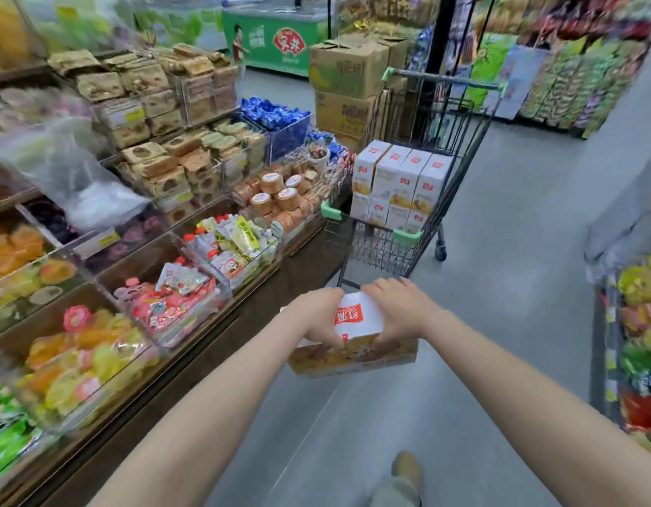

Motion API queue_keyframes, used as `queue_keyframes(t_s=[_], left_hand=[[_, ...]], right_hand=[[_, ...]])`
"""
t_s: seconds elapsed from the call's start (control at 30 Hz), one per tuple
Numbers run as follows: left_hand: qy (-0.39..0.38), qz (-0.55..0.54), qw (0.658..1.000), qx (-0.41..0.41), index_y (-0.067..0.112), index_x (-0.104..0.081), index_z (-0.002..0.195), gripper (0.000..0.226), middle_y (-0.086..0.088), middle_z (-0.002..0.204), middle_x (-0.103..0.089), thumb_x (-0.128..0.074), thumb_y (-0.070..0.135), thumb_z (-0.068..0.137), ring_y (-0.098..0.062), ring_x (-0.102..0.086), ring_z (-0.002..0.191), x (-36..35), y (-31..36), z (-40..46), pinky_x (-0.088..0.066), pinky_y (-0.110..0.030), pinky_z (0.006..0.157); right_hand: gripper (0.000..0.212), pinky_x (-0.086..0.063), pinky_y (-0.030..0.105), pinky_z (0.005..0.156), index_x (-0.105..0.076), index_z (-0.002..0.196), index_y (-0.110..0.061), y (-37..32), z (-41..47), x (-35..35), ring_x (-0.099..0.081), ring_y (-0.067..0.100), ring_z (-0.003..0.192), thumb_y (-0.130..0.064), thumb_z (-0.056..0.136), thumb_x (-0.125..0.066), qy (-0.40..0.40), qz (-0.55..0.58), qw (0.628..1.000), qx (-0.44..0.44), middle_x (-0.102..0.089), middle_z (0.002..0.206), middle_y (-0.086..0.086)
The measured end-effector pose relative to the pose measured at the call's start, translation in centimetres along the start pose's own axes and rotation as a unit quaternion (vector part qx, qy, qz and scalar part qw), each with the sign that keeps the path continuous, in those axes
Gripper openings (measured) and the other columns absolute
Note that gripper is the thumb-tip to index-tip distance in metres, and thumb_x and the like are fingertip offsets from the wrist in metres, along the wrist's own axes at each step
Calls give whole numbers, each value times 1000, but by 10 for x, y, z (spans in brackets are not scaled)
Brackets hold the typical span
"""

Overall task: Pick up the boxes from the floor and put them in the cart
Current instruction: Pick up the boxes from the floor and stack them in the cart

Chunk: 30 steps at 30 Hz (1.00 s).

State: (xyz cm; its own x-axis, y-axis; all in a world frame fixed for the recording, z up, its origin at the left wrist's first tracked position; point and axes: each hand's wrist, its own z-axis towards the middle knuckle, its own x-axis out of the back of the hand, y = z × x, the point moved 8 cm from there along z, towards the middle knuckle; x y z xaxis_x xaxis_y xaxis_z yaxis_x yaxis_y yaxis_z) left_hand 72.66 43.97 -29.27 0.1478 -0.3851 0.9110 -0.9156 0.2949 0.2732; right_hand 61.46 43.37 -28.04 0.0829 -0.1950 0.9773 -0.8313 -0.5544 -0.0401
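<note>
Two hands at lower centre of the frame, left hand (318,316) and right hand (400,309) gripping a white box (356,323) with red logo and orange-yellow printed side, held above the grey floor (499,287), cart (408,247) at centre with same white boxes (400,184) stacked inside

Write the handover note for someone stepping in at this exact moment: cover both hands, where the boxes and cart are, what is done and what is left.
Left hand and right hand: both grip the white and orange boxes, held in the air above the aisle floor, one hand on each side.
Shopping cart: straight ahead, beside the snack display, out of arm's reach.
Done: matching boxes already stand upright in the cart, in two tiers.
Left: carry the held boxes to the cart and set them in. No more boxes show on the visible floor; check behind you.
</note>
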Motion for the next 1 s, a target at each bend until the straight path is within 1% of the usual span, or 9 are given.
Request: queue_keyframes(t_s=[0.13,0.27,0.33,0.43,0.53,0.63,0.7,0.83,1.0], left_hand=[[21,-49,999,-9,25,-42,123,77,3,118,-52,-80,42,58,-20,-55,107,31,31,84,-50,-40,89],[33,-61,998,14,24,-40,130,91,2,125,-48,-83,44,53,-20,-47,117,65,24,155,-43,-40,100],[61,-75,995,14,19,-44,127,85,0,122,-49,-82,39,54,-19,-49,113,79,26,186,-44,-35,95],[90,-97,991,23,18,-47,120,77,0,116,-51,-82,35,53,-20,-52,106,100,32,227,-47,-35,90],[86,-115,990,19,17,-45,120,78,-1,116,-48,-83,31,53,-19,-50,104,119,32,273,-47,-37,89],[83,-132,988,17,15,-44,121,75,-2,117,-44,-82,26,57,-18,-47,106,144,22,316,-46,-37,91],[93,-135,986,12,14,-43,123,75,-1,117,-42,-82,24,59,-16,-45,105,163,14,341,-44,-32,89],[105,-138,985,16,14,-41,121,73,-1,114,-40,-82,21,60,-16,-42,103,199,-10,396,-39,-27,83],[122,-137,982,34,17,-40,115,72,1,108,-36,-83,25,59,-17,-42,102,225,-44,448,-37,-28,78]], right_hand=[[85,-39,40,99,-39,129,-18,97,32,22,-47,23,112,-59,63,-72,-6,-25,1000,-10,-48,123,3],[88,-37,39,99,-35,133,-17,193,57,50,-47,24,113,-54,63,-74,-4,-11,1000,-26,-46,126,4],[90,-32,42,105,-34,135,-17,229,71,61,-45,24,118,-54,64,-74,8,-20,999,-24,-45,130,5],[95,-16,51,116,-29,140,-17,269,95,70,-39,24,129,-56,65,-73,9,-36,999,-31,-41,137,4],[92,-11,49,117,-32,137,-17,307,127,80,-39,23,129,-59,65,-72,14,-50,998,-29,-43,135,3],[90,-18,47,115,-34,135,-17,335,170,95,-41,23,126,-59,66,-71,15,-42,999,-12,-45,133,4],[91,-26,45,112,-33,137,-17,342,199,109,-43,24,125,-62,67,-70,12,-37,999,7,-45,133,4],[88,-42,36,95,-36,137,-16,349,267,137,-50,24,116,-59,69,-71,26,-44,998,47,-49,128,5],[95,-44,38,94,-30,143,-18,367,344,154,-51,26,114,-55,67,-72,21,-92,993,69,-49,130,6]])
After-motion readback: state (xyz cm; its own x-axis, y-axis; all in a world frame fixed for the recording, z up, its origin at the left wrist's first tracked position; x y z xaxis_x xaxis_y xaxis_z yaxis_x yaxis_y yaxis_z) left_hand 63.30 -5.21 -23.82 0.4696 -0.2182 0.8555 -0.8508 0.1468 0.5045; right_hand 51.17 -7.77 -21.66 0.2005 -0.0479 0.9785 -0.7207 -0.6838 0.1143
